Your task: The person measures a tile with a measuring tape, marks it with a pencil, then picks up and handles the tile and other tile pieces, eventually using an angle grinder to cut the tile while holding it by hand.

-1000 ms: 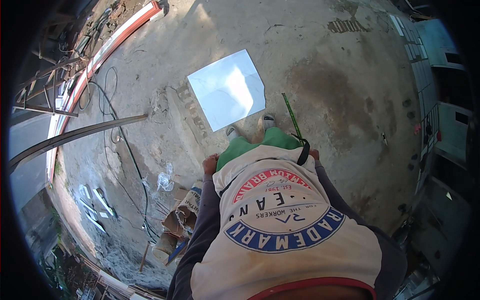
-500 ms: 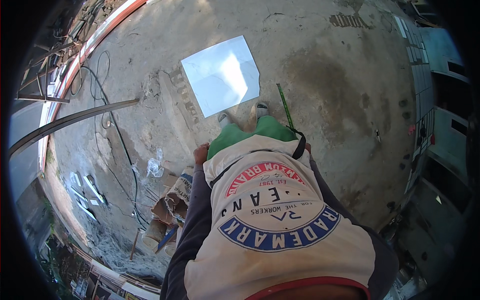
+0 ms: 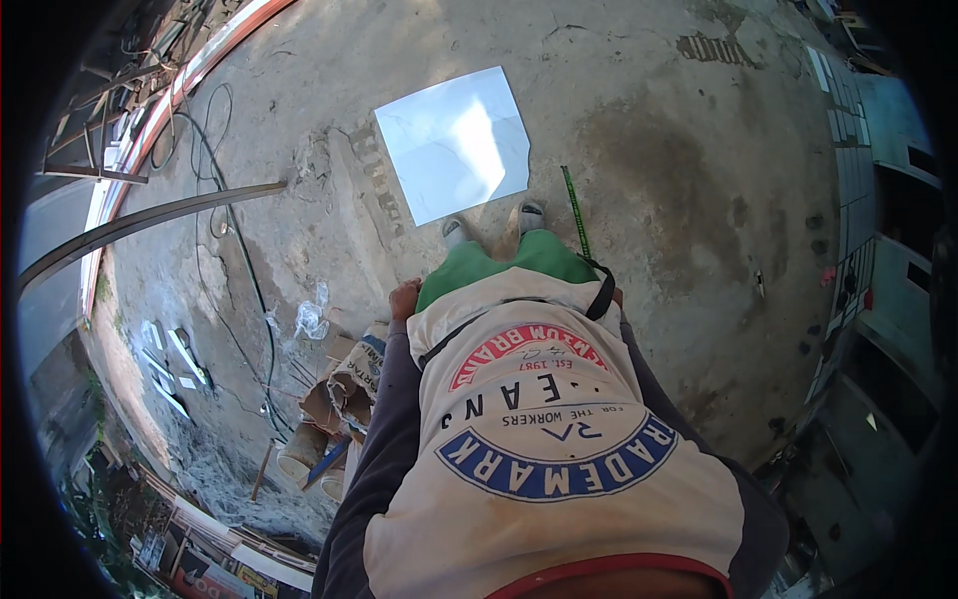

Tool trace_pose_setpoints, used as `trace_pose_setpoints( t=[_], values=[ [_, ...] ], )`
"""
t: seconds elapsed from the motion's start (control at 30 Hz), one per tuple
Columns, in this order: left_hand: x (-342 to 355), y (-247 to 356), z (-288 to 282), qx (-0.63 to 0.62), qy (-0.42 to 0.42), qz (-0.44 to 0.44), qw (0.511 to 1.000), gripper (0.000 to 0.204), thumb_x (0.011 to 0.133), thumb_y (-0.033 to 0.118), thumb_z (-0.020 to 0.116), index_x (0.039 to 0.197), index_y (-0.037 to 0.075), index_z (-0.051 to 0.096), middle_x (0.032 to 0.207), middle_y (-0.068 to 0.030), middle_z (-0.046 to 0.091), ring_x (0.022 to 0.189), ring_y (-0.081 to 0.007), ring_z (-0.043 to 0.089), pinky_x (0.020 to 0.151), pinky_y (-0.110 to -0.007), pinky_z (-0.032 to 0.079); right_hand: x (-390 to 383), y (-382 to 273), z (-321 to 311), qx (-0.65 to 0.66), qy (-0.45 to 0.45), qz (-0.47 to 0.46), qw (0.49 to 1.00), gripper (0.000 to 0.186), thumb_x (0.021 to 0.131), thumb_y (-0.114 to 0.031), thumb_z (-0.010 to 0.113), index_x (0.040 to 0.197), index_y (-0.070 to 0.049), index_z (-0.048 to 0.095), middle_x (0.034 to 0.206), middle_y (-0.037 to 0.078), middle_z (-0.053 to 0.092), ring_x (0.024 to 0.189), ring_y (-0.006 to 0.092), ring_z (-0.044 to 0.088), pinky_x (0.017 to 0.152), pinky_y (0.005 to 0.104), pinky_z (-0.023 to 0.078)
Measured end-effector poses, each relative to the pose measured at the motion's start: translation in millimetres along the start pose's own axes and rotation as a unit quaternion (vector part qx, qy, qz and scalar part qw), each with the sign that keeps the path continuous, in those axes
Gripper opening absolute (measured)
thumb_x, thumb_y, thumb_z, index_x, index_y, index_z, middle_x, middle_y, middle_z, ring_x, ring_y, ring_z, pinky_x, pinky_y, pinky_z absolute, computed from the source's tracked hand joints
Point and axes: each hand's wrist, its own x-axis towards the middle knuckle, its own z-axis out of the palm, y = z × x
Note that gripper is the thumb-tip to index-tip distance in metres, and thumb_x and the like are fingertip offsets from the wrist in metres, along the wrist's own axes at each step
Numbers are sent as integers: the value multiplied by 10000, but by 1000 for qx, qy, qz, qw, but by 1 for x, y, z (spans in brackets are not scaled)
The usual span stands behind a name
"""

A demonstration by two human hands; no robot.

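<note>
The tile (image 3: 454, 150) lies flat on the floor (image 3: 629, 110) just beyond the feet (image 3: 532, 216), probably for even support; left hand (image 3: 404, 299) and mostly hidden right hand (image 3: 617, 298) hang sideways, openness and any hold unclear.

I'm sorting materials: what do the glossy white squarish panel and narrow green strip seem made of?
Glossy white squarish panel: probably glazed ceramic tile, given its bright reflection and faint veining.
Narrow green strip: perhaps coated metal or plastic: thin, straight, dark-marked; sheen unclear.
</note>
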Motion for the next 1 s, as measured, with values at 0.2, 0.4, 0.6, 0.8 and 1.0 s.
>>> trace_pose_setpoints(
  t=[0.2, 0.4, 0.6, 0.8, 1.0],
  values=[
    [-2, 0, -3, 20, 13, -4, 1000, 345, 1047, 414, 545, 897, 141, 696, 975, -150, 762, 909, -366, 750, 774, -526, 571, 5, -5, 3, 11, -2, 0, 1000, 333, 915, -451, 645, 717, -199, 736, 703, 78, 717, 656, 299, 737, 594, 474, 575],
    [2, -4, 0, 33, -17, -2, 999, 330, 1051, 414, 539, 948, 148, 704, 971, -143, 761, 894, -360, 752, 775, -520, 578, 9, -7, 2, 20, -1, 4, 1000, 331, 918, -443, 643, 723, -193, 740, 711, 86, 719, 663, 306, 738, 602, 478, 577],
    [20, 9, 10, 33, -8, 16, 999, 342, 1054, 426, 529, 972, 147, 709, 992, -143, 764, 926, -351, 753, 789, -508, 582, 12, 2, -14, 15, 10, 14, 1000, 330, 920, -436, 640, 730, -187, 744, 718, 93, 722, 670, 313, 738, 610, 481, 579],
    [2, -1, 6, 9, 5, 7, 1000, 330, 1045, 414, 540, 1048, 151, 738, 1063, -146, 772, 973, -342, 753, 826, -504, 580, 14, -19, -3, 25, -5, 10, 1000, 328, 923, -428, 638, 736, -181, 748, 726, 100, 725, 678, 320, 739, 618, 484, 582],
    [9, -2, -1, 11, 9, 14, 1000, 316, 1035, 391, 554, 1062, 140, 744, 1065, -149, 771, 981, -351, 751, 833, -503, 577, 17, -18, 2, 44, 14, 14, 999, 327, 925, -421, 636, 743, -175, 751, 734, 108, 728, 685, 327, 740, 626, 488, 584]
  ],
)
